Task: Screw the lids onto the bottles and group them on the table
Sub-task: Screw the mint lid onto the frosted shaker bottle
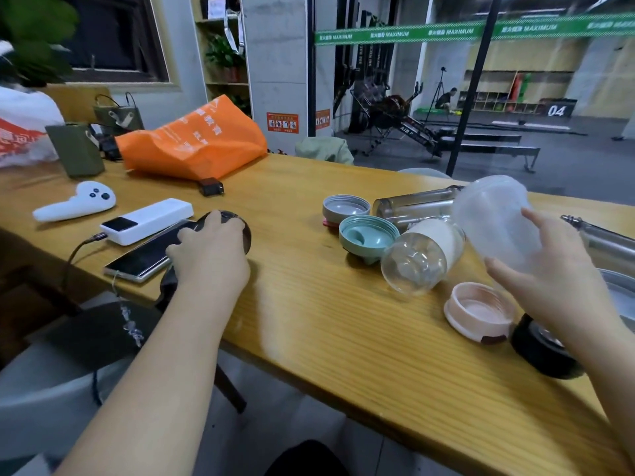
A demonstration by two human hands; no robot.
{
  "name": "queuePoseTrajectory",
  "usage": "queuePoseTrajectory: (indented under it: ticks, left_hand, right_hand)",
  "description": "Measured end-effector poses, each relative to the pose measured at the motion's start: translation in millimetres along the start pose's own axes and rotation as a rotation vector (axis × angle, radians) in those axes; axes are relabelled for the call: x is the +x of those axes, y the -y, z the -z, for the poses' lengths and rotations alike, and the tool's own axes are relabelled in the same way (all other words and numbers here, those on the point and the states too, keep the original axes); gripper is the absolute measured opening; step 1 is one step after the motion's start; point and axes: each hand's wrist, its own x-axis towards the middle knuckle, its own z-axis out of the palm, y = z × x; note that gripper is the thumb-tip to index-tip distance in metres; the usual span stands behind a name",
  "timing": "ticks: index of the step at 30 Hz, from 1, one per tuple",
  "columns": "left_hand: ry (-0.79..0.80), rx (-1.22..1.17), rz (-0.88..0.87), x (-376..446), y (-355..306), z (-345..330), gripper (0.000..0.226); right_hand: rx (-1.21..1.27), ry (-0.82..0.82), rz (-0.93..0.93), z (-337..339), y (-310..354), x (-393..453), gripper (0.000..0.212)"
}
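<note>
Readable signs, all in the background

I can read "MAXIMUM" repeated along the green banner (446, 31) across the glass wall, "04" on a dark board (556, 110) at the far gym wall, and "AIR" on a black machine frame (414, 131); the orange bag's (192, 139) print is too blurred.

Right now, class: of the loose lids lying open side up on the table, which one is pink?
The pink lid, nearest the table's front edge, below the right hand. The other two, grey and green, lie farther back.
</note>
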Motion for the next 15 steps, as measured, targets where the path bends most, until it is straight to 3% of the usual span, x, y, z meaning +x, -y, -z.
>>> queuePoseTrajectory:
  ticks: [10,15]
  left_hand:
    - [-0.012,-0.179,-0.145,-12.3,-37.4,6.4,0.070]
    - [0.039,-0.444,-0.243,-14.4,-66.4,8.8,0.072]
  right_hand:
    - [0.005,-0.005,0.001,-1.1,-1.7,0.7,0.077]
    - [0.012,-0.013,0.009,-1.5,-4.1,2.2,0.077]
